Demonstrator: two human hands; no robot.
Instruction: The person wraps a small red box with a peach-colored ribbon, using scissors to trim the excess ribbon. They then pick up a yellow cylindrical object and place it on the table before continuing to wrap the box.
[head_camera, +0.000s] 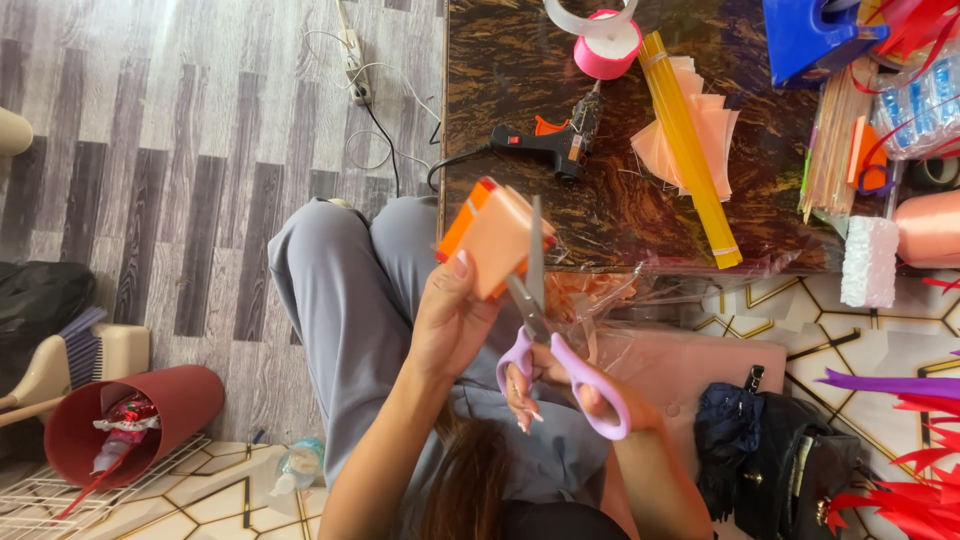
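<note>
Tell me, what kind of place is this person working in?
Probably a home craft corner, not a factory. A black hot glue gun, a bundle of long yellow glue sticks and cut peach ribbon pieces lie on a dark marbled table, and the right hand works lilac-handled scissors.

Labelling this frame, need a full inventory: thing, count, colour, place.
ribbon stack: 1, peach-orange, in left hand
scissors: 1, lilac handles, in right hand, blades at stack
glue gun: 1, black-orange, table
glue sticks: bundle, yellow, table
cut ribbon pieces: pile, peach, table under sticks
tape roll: 1, pink, table top edge
foam block: 1, white, table right
bin: 1, red, tipped on floor
handbag: 1, black, lower right
left hand: 1
right hand: 1
</note>
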